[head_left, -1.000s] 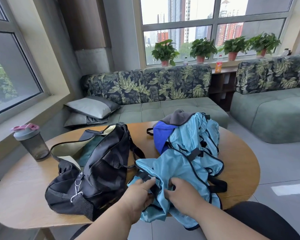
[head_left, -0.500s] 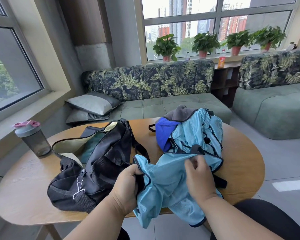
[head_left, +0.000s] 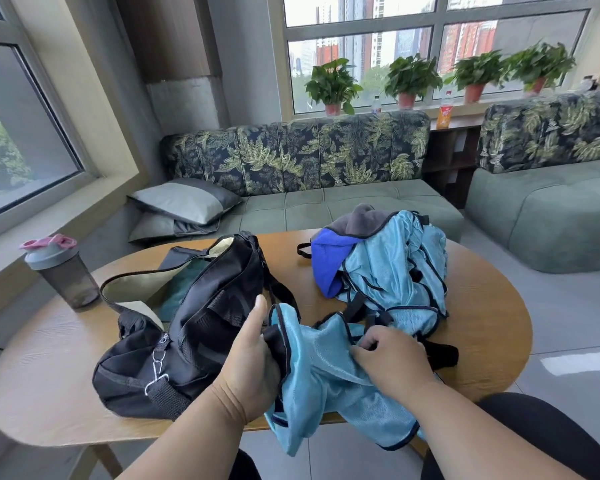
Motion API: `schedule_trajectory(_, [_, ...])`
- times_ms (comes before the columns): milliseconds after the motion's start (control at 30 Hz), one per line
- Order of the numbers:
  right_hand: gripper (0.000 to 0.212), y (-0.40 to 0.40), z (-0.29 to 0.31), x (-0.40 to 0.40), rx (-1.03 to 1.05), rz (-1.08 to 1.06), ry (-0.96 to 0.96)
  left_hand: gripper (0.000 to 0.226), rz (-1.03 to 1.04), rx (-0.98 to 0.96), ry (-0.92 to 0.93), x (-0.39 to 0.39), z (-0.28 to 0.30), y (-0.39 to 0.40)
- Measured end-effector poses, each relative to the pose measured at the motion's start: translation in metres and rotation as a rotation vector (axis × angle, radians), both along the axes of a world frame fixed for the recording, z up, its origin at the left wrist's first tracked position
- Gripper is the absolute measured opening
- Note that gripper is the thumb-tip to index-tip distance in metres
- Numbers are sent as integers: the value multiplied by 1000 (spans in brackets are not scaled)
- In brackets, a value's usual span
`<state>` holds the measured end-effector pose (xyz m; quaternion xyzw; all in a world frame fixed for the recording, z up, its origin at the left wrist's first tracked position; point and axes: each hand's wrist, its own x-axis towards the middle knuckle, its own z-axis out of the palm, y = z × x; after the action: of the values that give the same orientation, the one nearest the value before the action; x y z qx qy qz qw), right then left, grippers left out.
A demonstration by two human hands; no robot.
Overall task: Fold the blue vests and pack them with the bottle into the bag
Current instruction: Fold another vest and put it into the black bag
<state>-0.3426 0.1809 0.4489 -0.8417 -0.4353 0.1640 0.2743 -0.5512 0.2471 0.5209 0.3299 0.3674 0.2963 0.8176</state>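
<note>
left hand point(head_left: 253, 372) grips light blue mesh vest point(head_left: 326, 382) at table's near edge | right hand point(head_left: 392, 365) pinches same vest | black duffel bag point(head_left: 194, 327) beside

Both forearms reach fwd from the bottom edge, bare, angled in toward each other. Left hand point(head_left: 253, 362): back of hand to camera, thumb straight & pointing up, fingers curled round a bunch of cloth on the far side. Right hand point(head_left: 392, 362): palm down, knuckles up, fingers bent, tips pinching fabric. Hands near each other, not touching.
</note>
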Motion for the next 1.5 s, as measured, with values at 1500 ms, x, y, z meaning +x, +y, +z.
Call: schedule_trajectory(1500, [32, -19, 36, 15, 783, 125, 1247, 50, 35, 1189, 1505, -5, 13, 19])
